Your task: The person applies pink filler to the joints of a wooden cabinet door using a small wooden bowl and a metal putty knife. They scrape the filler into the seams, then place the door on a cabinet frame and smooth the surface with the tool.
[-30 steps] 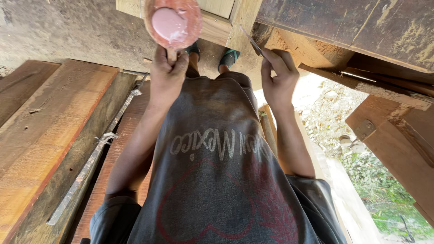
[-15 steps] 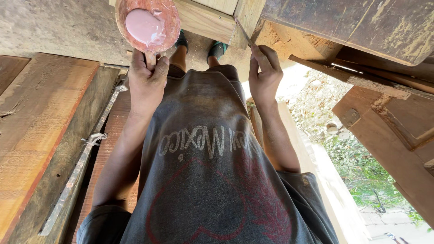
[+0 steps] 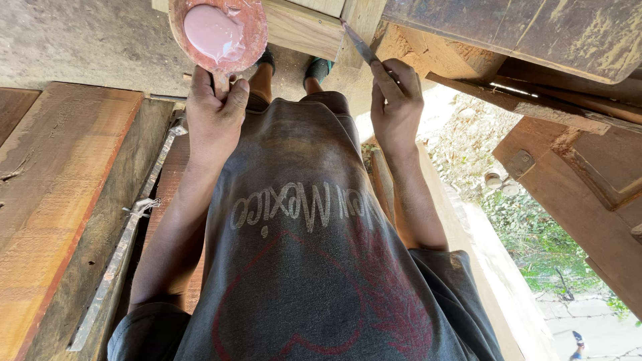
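Left grip (image 3: 215, 113) clasps putty-board handle (image 3: 217, 33); right grip (image 3: 396, 100) pinches knife (image 3: 361, 45) — blade up.

Reddish wooden planks (image 3: 53, 200) lie at the left, with a long metal strip (image 3: 127, 234) running alongside them. A grey concrete floor (image 3: 87, 47) shows beyond. Dark weathered boards (image 3: 535, 33) cross the upper right. Green plants (image 3: 535, 241) grow beside a pale ledge (image 3: 495, 281).

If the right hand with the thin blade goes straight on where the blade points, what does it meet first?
Most likely the pale wooden frame: the blade in the right hand already has its tip at the frame's corner, though depth is hard to judge.
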